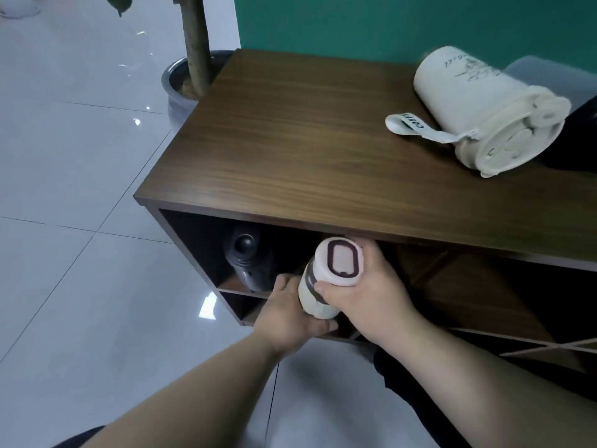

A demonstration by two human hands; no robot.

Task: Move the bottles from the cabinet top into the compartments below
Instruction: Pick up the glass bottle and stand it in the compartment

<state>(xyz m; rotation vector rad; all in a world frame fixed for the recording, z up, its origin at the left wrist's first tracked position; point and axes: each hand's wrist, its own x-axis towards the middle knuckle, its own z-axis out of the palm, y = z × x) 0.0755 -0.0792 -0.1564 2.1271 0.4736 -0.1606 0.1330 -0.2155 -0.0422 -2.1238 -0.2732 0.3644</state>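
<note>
A cream bottle (326, 279) with a dark oval ring on its lid stands upright at the mouth of the cabinet's upper left compartment. My right hand (371, 295) grips it around the lid end. My left hand (287, 313) supports its lower body from the left and underneath. A black bottle (244, 257) stands inside the same compartment, further left and back. On the brown cabinet top (290, 140) a larger cream bottle (484, 108) with a white strap lies on its side at the right.
A grey plant pot (176, 82) with a trunk stands on the tiled floor behind the cabinet's left end. A translucent box (555, 79) sits at the far right of the top. A green wall runs behind. Lower compartments open below and to the right.
</note>
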